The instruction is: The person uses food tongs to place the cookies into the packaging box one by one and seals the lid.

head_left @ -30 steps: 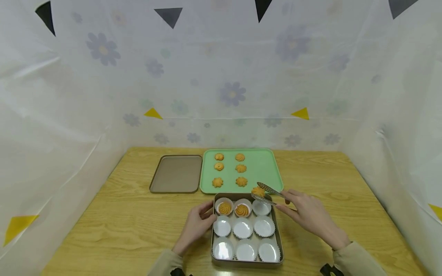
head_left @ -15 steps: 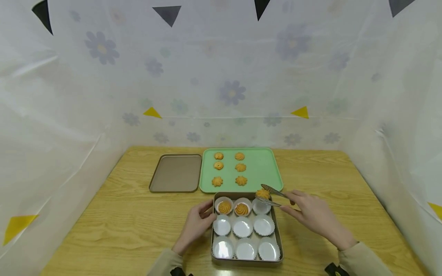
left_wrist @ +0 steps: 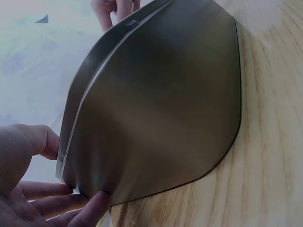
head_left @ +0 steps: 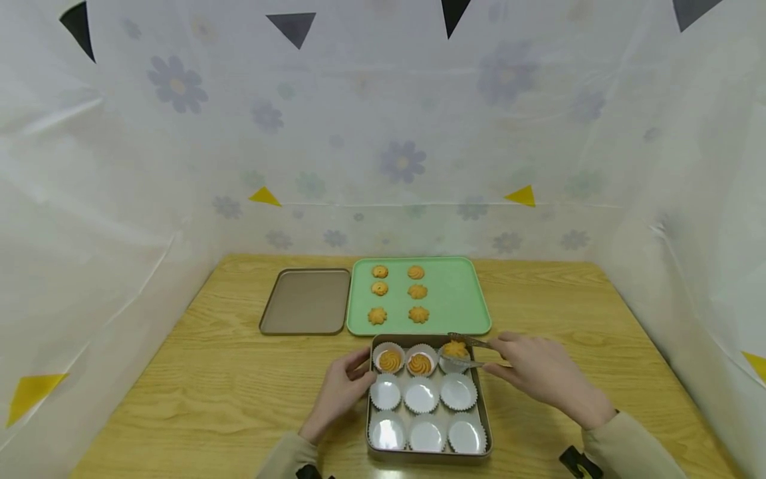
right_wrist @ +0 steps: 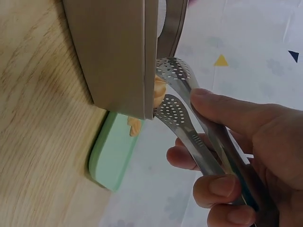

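Observation:
My right hand (head_left: 538, 372) holds perforated metal tongs (head_left: 473, 342) over the back right corner of a deep metal baking tin (head_left: 427, 458). Between the tongs' tips is a piped, star-shaped cookie (head_left: 455, 350), in or just over a white paper cup (head_left: 453, 365). The right wrist view shows the tongs (right_wrist: 208, 161) with their tips spread around the cookie (right_wrist: 159, 91), partly hidden by the tin's wall. My left hand (head_left: 340, 392) grips the tin's left side, thumb at the rim and fingers along the outer wall (left_wrist: 142, 118). Two swirled cookies (head_left: 389, 361) sit in neighbouring paper cups.
More white paper cups (head_left: 421, 396) line the tin in rows. Behind it lies a green tray (head_left: 457, 293) with several cookies (head_left: 418, 315) on its left and middle. A flat brown pan (head_left: 308, 303) is left of the tray. The wooden table (head_left: 227, 386) is enclosed by pale sheeting.
The tongs with the cookie have moved right from the tin's back edge, then down into the back right paper cup. My left hand stays on the tin.

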`<state>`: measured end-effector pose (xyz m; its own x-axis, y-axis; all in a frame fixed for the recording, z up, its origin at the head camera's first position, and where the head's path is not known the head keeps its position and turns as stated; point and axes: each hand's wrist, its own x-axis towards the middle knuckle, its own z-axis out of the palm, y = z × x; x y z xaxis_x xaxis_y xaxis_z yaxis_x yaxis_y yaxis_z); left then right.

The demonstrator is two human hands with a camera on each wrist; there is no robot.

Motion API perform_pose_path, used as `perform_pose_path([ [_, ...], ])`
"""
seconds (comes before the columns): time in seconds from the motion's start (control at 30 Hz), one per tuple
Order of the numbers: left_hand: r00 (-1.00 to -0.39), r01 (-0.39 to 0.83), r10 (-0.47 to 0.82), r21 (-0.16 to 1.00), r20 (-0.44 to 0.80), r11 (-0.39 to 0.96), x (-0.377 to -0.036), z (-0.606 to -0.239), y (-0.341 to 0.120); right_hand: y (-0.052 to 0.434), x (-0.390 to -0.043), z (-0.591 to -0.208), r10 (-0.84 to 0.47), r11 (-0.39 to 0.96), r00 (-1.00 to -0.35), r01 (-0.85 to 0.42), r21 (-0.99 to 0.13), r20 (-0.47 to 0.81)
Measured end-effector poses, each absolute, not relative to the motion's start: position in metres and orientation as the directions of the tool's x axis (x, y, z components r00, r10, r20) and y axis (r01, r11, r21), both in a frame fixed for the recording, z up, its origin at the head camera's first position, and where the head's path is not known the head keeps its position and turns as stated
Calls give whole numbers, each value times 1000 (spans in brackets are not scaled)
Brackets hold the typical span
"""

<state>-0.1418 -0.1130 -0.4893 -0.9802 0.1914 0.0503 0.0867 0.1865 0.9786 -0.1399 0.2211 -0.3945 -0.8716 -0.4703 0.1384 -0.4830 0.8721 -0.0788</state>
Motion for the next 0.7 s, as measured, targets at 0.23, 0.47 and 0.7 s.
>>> perform_pose_path([
  [0.23,-980,78,195,980,42,183,-142,-488,-113,214,-143,-397,-507,859,-849,-512,4,150],
  [0.47,-980,80,192,983,47,167,-140,-489,-113,210,-143,-399,-522,852,-837,-520,56,164],
  [0.7,-967,166,225,966,120,197,-142,-490,-115,205,-144,-400,-532,846,-828,-523,98,175],
])
